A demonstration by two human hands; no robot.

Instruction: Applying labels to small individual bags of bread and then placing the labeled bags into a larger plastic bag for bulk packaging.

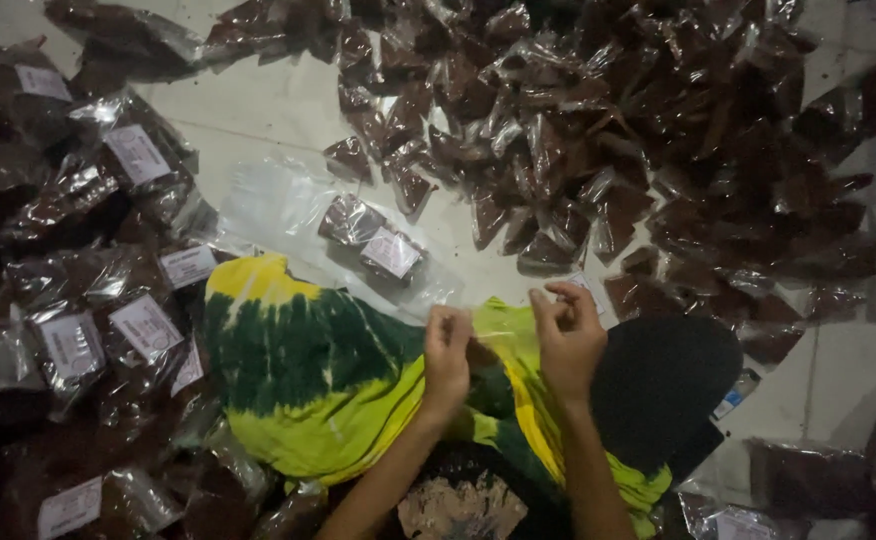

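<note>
Packets point(598, 130) beyond hands point(448, 350), cloth point(308, 370)

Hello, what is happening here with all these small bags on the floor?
A person sits on the floor, lap covered by a green and yellow cloth. The left hand and right hand pinch a clear plastic bag between them. Small packets of brown stuff lie heaped ahead; labelled packs lie to the left.

Pale tiled floor point(278, 110); dim light; dark corners
</note>
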